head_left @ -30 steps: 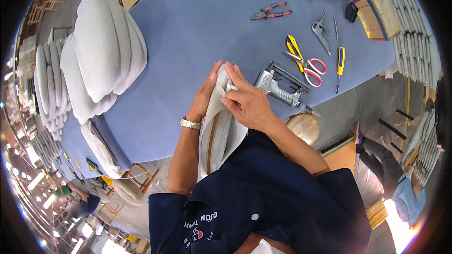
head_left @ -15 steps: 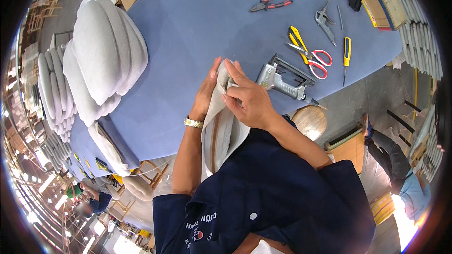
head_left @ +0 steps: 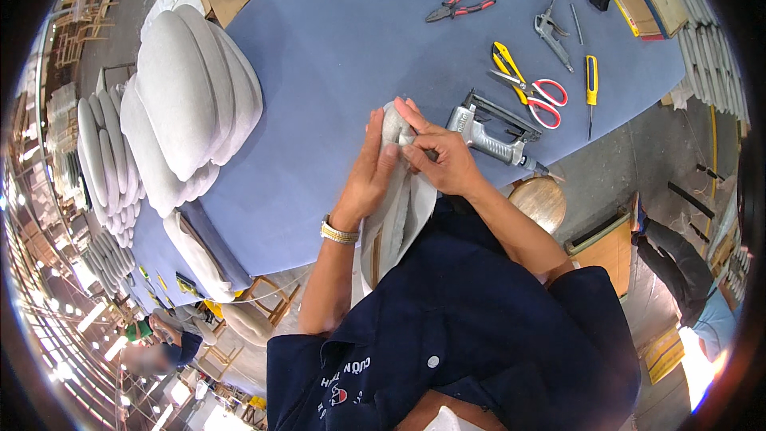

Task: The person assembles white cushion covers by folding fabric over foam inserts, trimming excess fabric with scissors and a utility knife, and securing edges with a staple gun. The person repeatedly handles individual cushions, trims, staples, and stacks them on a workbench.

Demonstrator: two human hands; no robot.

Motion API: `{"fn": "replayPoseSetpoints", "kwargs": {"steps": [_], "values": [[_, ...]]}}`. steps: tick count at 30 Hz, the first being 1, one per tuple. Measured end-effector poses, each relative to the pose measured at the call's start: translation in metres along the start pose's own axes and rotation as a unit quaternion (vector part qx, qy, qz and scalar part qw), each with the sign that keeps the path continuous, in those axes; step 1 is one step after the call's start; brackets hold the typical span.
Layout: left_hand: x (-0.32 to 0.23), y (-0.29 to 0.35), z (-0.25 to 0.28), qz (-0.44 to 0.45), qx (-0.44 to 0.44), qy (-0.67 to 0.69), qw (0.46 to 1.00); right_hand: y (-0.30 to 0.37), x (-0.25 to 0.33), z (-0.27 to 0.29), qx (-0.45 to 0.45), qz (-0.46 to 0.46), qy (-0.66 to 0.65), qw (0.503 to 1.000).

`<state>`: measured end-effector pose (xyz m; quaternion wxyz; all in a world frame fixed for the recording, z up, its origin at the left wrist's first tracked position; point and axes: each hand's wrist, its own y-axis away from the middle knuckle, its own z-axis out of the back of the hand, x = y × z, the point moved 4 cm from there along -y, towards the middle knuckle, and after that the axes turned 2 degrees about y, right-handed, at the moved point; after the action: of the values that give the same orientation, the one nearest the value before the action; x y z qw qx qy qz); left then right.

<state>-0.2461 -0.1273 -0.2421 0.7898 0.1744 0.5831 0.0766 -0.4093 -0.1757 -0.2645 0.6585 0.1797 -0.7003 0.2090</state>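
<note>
A light grey fabric-covered seat pad [head_left: 388, 206] stands on edge against my body, its loose fabric hanging partly open with a strip of brown board showing inside. My left hand [head_left: 373, 161] lies along its left side, fingers stretched up and the thumb pressing on the fabric near the top. From the right, my right hand [head_left: 437, 152] pinches a fold of that fabric close to the left thumb, index finger extended over the rounded tip. A silver staple gun [head_left: 496, 132] rests on the blue table just right of my right hand.
On the blue table [head_left: 335, 40] lie pliers [head_left: 461, 5], red-handled scissors [head_left: 535, 96], a yellow cutter [head_left: 508, 68], an air blow gun [head_left: 552, 36] and a screwdriver [head_left: 591, 88]. Stacked grey pads [head_left: 187, 96] rise at left. A round stool [head_left: 538, 205] stands beyond the table's edge.
My left thumb has come over onto the fabric, and my right fingers have closed in beside it. The fabric is drawn together near the tip, covering more of the brown strip.
</note>
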Motion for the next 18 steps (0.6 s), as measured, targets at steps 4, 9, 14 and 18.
{"fn": "replayPoseSetpoints", "kwargs": {"steps": [4,9,14,18], "values": [[-0.009,0.000,-0.007,0.006,-0.011,-0.078,0.997,0.001,-0.007,0.005,-0.005,0.021,-0.004,1.000],[-0.011,-0.001,-0.012,0.029,-0.016,-0.090,0.995,0.003,-0.013,0.007,-0.010,0.030,-0.018,0.999],[-0.018,-0.006,-0.019,0.043,-0.024,-0.125,0.991,0.004,-0.014,0.014,-0.017,0.017,-0.026,0.999],[-0.015,-0.005,-0.025,-0.024,-0.059,-0.195,0.979,0.008,-0.007,0.024,-0.030,0.007,-0.024,0.999]]}}
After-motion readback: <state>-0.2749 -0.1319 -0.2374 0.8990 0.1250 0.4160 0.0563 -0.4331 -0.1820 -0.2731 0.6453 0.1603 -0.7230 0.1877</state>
